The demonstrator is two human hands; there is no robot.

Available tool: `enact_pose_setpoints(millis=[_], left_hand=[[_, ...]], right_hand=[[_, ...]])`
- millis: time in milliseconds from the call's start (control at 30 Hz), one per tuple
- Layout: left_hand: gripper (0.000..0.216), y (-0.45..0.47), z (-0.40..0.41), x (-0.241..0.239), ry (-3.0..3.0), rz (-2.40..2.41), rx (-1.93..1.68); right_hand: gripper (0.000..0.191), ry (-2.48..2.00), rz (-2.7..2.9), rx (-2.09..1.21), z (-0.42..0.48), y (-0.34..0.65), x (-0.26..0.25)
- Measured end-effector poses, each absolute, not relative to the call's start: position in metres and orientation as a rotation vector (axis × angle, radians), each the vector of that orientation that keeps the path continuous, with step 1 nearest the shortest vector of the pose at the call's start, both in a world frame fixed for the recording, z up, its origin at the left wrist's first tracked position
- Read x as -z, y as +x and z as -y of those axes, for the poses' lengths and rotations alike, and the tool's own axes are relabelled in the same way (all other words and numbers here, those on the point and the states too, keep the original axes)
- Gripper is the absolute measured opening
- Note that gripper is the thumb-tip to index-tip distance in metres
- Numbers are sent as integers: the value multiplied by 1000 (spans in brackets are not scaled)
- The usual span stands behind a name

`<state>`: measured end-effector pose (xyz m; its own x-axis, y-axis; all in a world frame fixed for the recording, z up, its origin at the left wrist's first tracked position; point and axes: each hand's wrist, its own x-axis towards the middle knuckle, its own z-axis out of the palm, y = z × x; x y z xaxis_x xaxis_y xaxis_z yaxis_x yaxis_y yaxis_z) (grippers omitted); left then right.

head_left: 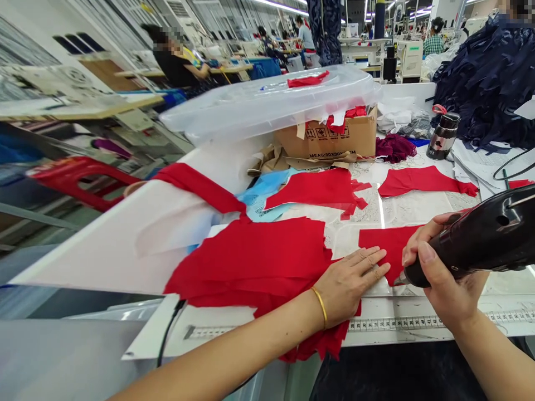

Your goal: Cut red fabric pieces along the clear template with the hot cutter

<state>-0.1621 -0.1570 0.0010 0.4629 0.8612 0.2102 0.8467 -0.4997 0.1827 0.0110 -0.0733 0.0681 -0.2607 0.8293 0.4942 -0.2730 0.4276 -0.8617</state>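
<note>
My right hand (453,292) is wrapped round a black handheld power tool (497,231) with a narrow metal tip. That tip points left and down at the near edge of a small red fabric piece (388,245); I cannot tell whether it touches. Palm down, my left hand (345,284) lies flat with fingers stretched out, the fingertips at the small piece's left edge. Under and left of that wrist, a stack of red cut fabric (259,250) spreads over the table and hangs past its front edge. Two more red pieces, one in the middle (317,186) and one at right (418,181), lie farther back.
A ruler tape (388,323) runs along the front edge of the table. Behind are a cardboard box (359,136), a clear plastic lid (251,103), a dark flask (443,136) and a navy fabric heap (480,83). A red stool (83,175) stands left; people sit farther off.
</note>
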Motion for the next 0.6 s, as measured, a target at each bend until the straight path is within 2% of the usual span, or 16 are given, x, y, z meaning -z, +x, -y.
enact_pose_setpoints(millis=[400, 600], left_hand=[[65, -159, 159, -5, 2724, -1550, -473], [62, -160, 159, 13, 2789, -1523, -548]], right_hand=[[28, -555, 1436, -1147, 76, 19, -66], [28, -516, 1356, -1158, 65, 32, -72]])
